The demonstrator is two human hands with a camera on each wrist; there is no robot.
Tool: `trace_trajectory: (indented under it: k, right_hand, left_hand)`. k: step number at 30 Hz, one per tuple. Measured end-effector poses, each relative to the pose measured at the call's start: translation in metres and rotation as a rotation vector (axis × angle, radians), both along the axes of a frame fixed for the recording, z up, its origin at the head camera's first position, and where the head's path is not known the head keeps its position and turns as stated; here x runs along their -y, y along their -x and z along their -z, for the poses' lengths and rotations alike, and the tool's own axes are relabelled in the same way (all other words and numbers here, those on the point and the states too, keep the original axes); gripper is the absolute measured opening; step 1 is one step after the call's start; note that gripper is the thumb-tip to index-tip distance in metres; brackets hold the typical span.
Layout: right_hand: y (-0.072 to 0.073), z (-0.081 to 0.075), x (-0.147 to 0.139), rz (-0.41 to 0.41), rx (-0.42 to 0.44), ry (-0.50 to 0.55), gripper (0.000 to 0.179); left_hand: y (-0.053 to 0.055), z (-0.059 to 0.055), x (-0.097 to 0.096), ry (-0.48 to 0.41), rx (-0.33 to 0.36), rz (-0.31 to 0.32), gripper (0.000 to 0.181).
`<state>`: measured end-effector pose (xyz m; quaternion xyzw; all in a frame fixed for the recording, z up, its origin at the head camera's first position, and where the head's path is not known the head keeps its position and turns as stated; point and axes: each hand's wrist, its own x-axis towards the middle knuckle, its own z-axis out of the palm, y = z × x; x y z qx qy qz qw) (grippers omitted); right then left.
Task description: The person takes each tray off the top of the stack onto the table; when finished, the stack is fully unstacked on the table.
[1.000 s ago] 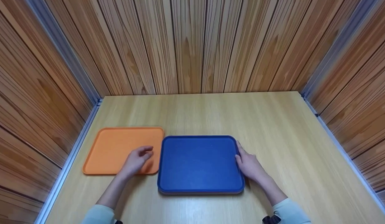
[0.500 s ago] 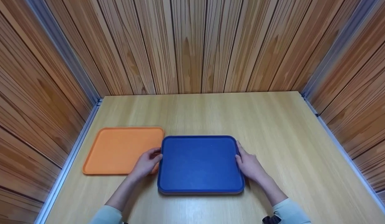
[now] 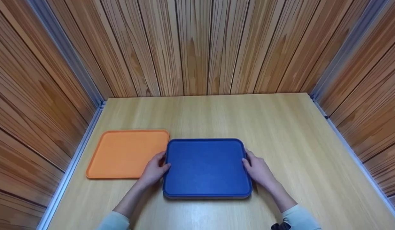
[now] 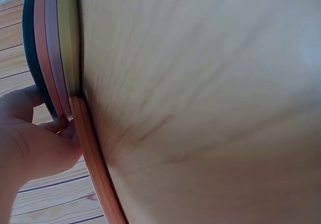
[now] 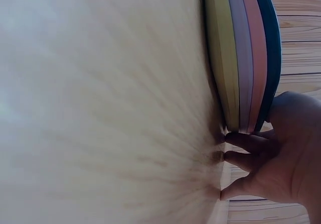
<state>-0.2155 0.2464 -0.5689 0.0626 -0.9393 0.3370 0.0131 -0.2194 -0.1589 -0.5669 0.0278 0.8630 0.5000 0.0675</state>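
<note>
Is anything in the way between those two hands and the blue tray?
Nothing visible: the left hand and the right hand both touch the blue tray at its sides. The orange tray lies close by the left hand, but not in between.

Overhead and 2 close wrist views share trays (image 3: 207, 167).
</note>
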Motion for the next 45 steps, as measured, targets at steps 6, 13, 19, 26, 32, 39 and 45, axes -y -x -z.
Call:
trace_trajectory:
  k: [6, 13, 19, 26, 32, 39, 45]
  right_hand:
    - [-0.003, -0.002, 0.003, 0.049, -0.01, 0.04, 0.04]
    - [-0.008, -0.011, 0.009, 0.154, 0.007, 0.116, 0.034]
    - [-0.008, -0.014, 0.012, 0.202, -0.036, 0.119, 0.023]
    - [-0.009, -0.016, 0.012, 0.214, -0.026, 0.097, 0.02]
    - [-0.008, -0.019, 0.011, 0.216, -0.018, 0.081, 0.019]
    - [-0.007, -0.023, 0.011, 0.215, -0.006, 0.104, 0.019]
    - [-0.006, -0.025, 0.009, 0.208, 0.016, 0.109, 0.021]
  left_hand:
    - [0.0, 0.001, 0.0, -0.001, -0.001, -0.001, 0.055]
    - [-0.001, 0.001, -0.001, 0.012, 0.016, -0.018, 0.056]
    - [0.0, 0.002, -0.001, 0.035, -0.012, -0.003, 0.056]
    - [-0.001, 0.001, -0.002, 0.031, 0.006, -0.004, 0.055]
    - [0.0, 0.001, -0.002, 0.039, 0.001, 0.0, 0.056]
    - [0.0, 0.002, -0.001, 0.022, -0.014, 0.0, 0.056]
    - [0.0, 0.004, -0.001, 0.02, -0.066, -0.015, 0.043]
